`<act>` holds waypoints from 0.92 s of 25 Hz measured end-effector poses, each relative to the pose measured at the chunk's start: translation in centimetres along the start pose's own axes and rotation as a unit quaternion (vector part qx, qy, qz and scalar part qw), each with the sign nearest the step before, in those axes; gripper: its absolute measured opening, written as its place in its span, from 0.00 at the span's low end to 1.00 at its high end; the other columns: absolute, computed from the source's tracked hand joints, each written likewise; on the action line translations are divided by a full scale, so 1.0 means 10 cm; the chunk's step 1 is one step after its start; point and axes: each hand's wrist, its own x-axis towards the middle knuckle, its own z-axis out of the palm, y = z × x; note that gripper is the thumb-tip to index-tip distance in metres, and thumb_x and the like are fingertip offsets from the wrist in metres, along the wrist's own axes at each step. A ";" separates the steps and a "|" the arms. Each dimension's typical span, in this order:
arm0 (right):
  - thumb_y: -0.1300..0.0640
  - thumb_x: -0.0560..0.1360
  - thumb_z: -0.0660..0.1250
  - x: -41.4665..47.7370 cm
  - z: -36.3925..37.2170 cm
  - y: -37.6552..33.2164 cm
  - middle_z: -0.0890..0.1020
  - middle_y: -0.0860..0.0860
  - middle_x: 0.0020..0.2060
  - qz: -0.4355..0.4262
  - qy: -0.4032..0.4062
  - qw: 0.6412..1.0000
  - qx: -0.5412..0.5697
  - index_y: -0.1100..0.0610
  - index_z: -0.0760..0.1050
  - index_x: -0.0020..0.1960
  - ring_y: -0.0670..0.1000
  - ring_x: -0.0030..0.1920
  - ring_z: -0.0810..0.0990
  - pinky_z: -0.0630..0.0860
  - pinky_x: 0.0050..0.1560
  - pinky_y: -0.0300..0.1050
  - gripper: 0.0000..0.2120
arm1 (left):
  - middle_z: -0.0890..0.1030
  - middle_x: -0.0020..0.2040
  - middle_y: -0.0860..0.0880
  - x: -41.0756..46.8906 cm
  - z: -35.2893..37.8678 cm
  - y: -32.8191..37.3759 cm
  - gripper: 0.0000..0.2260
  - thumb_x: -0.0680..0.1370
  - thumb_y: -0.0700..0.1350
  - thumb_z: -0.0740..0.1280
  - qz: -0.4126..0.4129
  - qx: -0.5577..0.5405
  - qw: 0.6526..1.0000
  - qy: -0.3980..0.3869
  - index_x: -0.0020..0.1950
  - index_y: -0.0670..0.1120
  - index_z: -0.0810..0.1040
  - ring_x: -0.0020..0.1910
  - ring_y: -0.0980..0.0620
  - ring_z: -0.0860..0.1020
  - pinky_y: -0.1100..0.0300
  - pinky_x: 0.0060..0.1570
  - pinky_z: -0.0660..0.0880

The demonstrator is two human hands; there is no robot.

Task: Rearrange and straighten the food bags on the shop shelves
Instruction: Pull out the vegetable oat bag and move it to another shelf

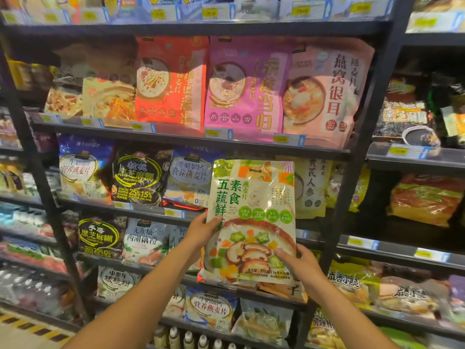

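A large green-and-white oat bag (254, 212) with a bowl of mushrooms and vegetables printed on it is held upright in front of the middle shelves. My left hand (201, 231) grips its left edge at mid height. My right hand (300, 260) grips its lower right corner. Behind the bag is a dark gap on the shelf (251, 153) between a blue oat bag (188, 178) and a pale cream bag (310, 187). Above stand a red bag (171, 81), a pink-purple bag (247, 84) and a light pink bag (327, 89).
Black metal shelving (367, 117) runs in several tiers with yellow price tags (280, 139) along the edges. A black sesame bag (139, 177) stands left of the blue one. White bottles (188, 340) line the bottom tier. A striped floor strip (27, 326) shows lower left.
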 end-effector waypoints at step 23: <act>0.52 0.74 0.78 2.07 -0.04 -0.33 0.88 0.51 0.49 -0.019 -0.001 1.000 -0.008 0.56 0.80 0.59 0.48 0.43 0.89 0.82 0.35 0.40 0.17 | 0.88 0.55 0.46 2.01 0.31 0.14 0.10 0.82 0.51 0.69 0.005 0.010 1.000 0.016 0.60 0.49 0.84 0.56 0.42 0.85 0.40 0.60 0.80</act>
